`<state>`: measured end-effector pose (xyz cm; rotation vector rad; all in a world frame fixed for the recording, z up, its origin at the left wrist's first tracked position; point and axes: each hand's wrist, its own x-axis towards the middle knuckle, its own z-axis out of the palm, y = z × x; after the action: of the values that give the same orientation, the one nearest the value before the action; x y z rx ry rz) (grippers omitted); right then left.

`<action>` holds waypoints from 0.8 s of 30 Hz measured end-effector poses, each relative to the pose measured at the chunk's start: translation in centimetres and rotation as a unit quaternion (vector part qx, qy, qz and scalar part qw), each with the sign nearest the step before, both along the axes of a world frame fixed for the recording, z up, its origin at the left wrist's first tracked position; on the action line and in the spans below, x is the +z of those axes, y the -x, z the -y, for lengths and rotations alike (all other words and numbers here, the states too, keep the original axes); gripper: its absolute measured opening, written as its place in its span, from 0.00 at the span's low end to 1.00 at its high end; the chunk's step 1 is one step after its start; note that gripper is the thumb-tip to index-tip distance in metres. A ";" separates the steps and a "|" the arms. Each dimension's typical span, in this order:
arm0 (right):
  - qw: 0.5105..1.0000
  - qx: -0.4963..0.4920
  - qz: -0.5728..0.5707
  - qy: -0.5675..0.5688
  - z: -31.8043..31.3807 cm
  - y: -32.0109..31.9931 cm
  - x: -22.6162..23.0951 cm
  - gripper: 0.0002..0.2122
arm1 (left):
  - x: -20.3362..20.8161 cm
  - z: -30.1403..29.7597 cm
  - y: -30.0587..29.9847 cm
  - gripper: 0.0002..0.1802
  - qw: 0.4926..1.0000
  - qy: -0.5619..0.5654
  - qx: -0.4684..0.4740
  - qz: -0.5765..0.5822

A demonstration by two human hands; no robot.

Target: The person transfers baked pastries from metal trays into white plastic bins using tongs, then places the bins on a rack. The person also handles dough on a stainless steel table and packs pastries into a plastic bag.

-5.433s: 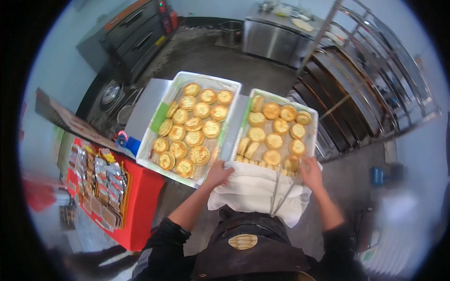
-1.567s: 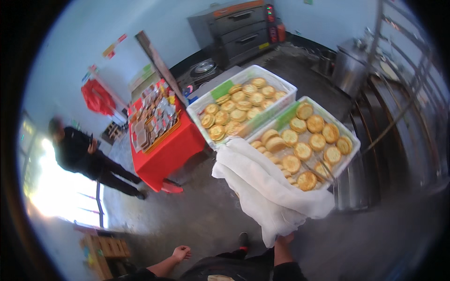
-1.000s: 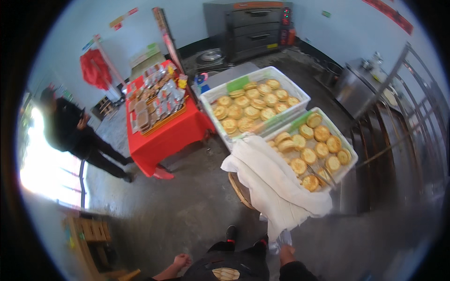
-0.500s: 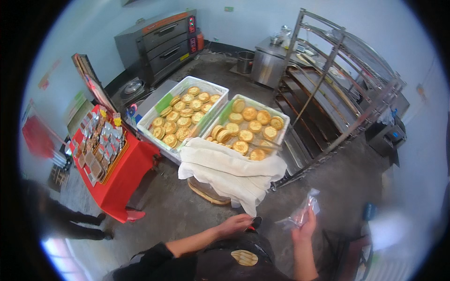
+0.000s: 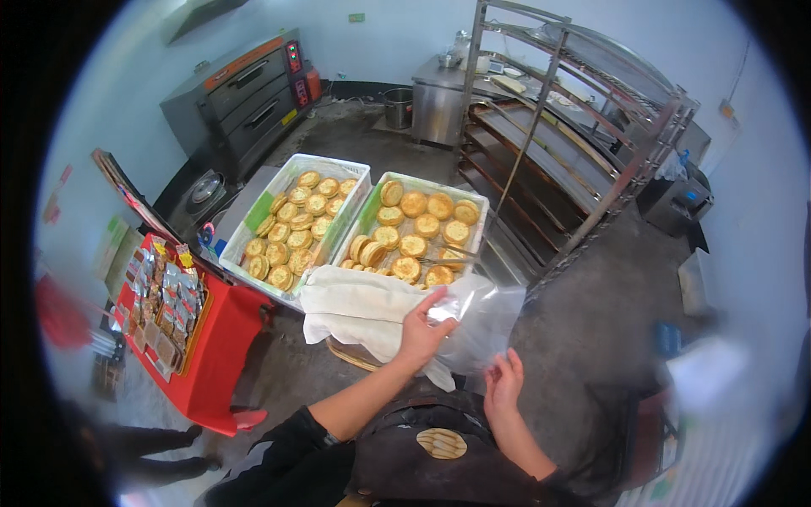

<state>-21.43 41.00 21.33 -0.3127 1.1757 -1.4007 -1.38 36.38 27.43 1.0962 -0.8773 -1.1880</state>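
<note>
Holding up a clear plastic bag (image 5: pixel 490 325) by its upper left edge in the left hand (image 5: pixel 425 331), with thumb and fingers pressed on the film. Meeting its lower right edge with the right hand (image 5: pixel 503 384), fingers loosely curled and only narrowly spread; cannot tell a pinch from a light touch there.

Could slip out of the left hand if gripped too shallowly, being thin and slick by the look of it. Could cling to itself and resist parting, or split along a side if pulled unevenly between the hands. Could catch on the metal tongs (image 5: pixel 460 260) at the near end of the right-hand white crate (image 5: pixel 435 186) if swung too far forward, perhaps knocking them about among the round baked cakes (image 5: pixel 427 226). Could also rub against the white cloth (image 5: pixel 359 308) and drag it askew if lowered carelessly.

As for position: hanging between the hands, to the right of the left hand and just beyond the right one. Overlapping the cloth's right end and the concrete floor (image 5: pixel 583 338) in this view; cannot tell touching from merely passing in front of the cloth. Well apart from the left-hand white crate (image 5: pixel 361 175).
</note>
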 end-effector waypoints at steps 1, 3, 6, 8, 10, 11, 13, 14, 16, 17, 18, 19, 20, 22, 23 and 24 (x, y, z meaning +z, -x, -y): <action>0.995 0.017 -0.065 -0.078 1.0 0.1 -0.4 0.26 | 0.0 0.8 -1.3 0.37 0.999 0.001 0.013 0.042; 0.966 -0.050 -0.238 -0.087 4.1 -1.2 -0.4 0.26 | -0.1 2.3 -3.9 0.37 0.995 0.013 0.028 0.092; 0.807 0.089 -0.478 0.336 11.9 -1.1 4.0 0.23 | 0.9 4.5 -7.8 0.35 0.982 -0.009 -0.037 0.187; 0.714 0.263 -0.470 0.448 18.8 -3.4 7.4 0.22 | 2.6 5.6 -9.8 0.35 0.962 -0.019 -0.067 0.264; 0.658 0.419 -0.369 0.505 24.3 -8.2 9.4 0.17 | 4.8 6.5 -11.3 0.34 0.941 0.011 -0.089 0.325; 0.645 0.561 -0.318 0.409 26.3 -9.9 9.9 0.14 | 5.8 6.7 -11.9 0.36 0.939 -0.016 -0.098 0.331; 0.547 0.789 -0.193 0.205 29.6 -12.9 9.7 0.11 | 7.1 6.9 -12.6 0.37 0.927 -0.021 -0.082 0.365; 0.533 0.804 -0.149 0.218 30.3 -14.0 9.1 0.11 | 7.5 6.9 -13.1 0.37 0.919 0.000 -0.068 0.388; 0.496 0.837 -0.061 0.223 30.7 -15.5 7.1 0.12 | 7.5 6.7 -13.7 0.39 0.929 -0.040 -0.039 0.365; 0.496 0.840 -0.060 0.214 30.9 -15.9 6.0 0.13 | 7.3 6.6 -14.0 0.39 0.930 -0.065 -0.025 0.361; 0.531 0.820 -0.060 0.205 30.7 -16.2 4.9 0.13 | 6.9 6.4 -14.2 0.39 0.929 -0.079 -0.009 0.361; 0.560 0.806 -0.070 0.179 30.5 -16.4 3.9 0.13 | 6.3 6.4 -14.0 0.35 0.919 -0.046 0.061 0.386; 0.591 0.788 -0.082 0.153 30.0 -16.5 3.1 0.13 | 5.8 6.2 -13.7 0.34 0.873 -0.040 0.156 0.461; 0.683 0.723 0.016 0.106 28.7 -16.8 2.0 0.11 | 4.9 5.9 -12.6 0.30 0.738 0.005 0.324 0.592; 0.713 0.690 0.088 0.084 28.1 -17.0 1.8 0.10 | 4.3 5.8 -11.5 0.27 0.745 0.001 0.392 0.540; 0.730 0.674 0.066 0.093 27.5 -17.3 1.8 0.09 | 3.6 5.8 -10.0 0.25 0.790 -0.038 0.412 0.452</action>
<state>-4.17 13.52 23.17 -0.9554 0.3832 -0.1950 8.62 30.55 30.98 1.9001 -0.8681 0.1067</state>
